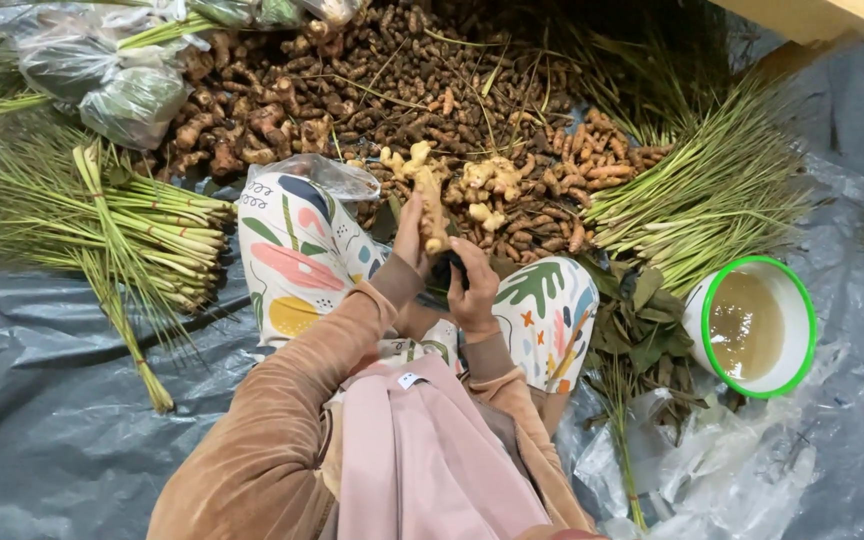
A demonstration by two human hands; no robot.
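The pale ginger root [430, 200] stands upright above the person's knees, gripped at its lower end by the left hand [410, 238]. The right hand [472, 290] is curled around a dark object, too hidden to identify. Behind lies a heap of brown roots [392, 90]. Clear bags [117, 75] of greens sit far left; a green-rimmed bowl [790, 300] of cloudy liquid, right.

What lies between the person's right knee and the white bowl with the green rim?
In the head view, a heap of dark green leaves lies between the right knee and the bowl.
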